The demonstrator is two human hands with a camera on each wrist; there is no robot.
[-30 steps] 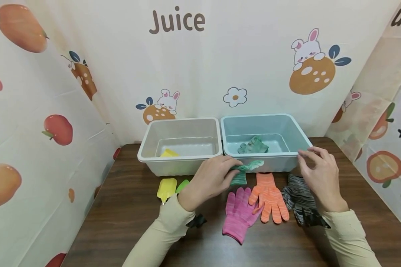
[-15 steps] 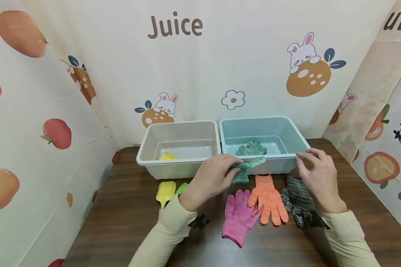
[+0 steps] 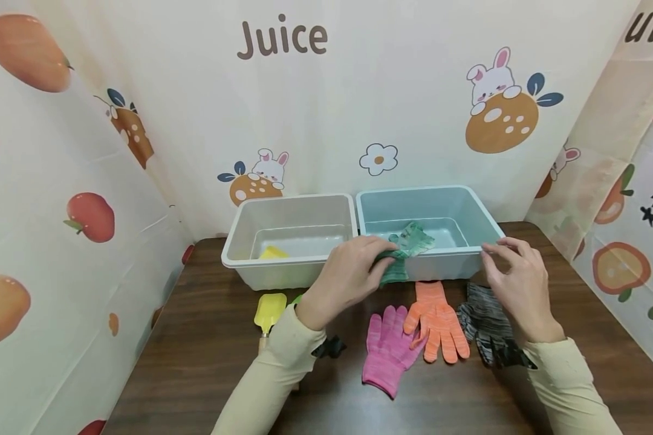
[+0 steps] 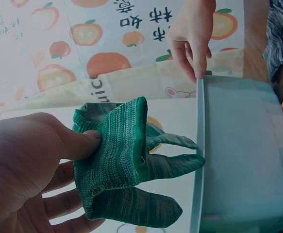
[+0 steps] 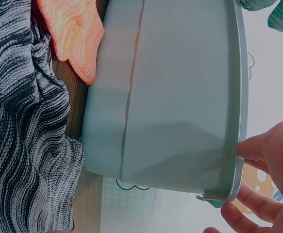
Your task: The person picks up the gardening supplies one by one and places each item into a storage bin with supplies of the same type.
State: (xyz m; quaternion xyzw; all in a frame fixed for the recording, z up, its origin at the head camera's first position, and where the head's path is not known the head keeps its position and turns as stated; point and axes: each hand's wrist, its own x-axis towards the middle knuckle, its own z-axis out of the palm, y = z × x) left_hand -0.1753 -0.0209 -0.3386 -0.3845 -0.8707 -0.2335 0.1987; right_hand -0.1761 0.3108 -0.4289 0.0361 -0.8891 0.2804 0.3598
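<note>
Left hand (image 3: 344, 279): pinches green glove (image 3: 396, 266) over blue bin's (image 3: 446, 261) front rim.
Right hand (image 3: 517, 284): fingers pinch the bin's front right corner.

Fruit-print curtains (image 3: 413, 90), wooden table (image 3: 196, 362)

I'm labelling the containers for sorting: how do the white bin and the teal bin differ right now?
The white bin is pale grey-white and holds a yellow item; the teal bin is blue-green and holds a green glove. No hand touches the white bin, while the right hand pinches the teal bin's front rim and the left hand holds another green glove at that rim. Both are the same open rectangular shape, side by side.
</note>
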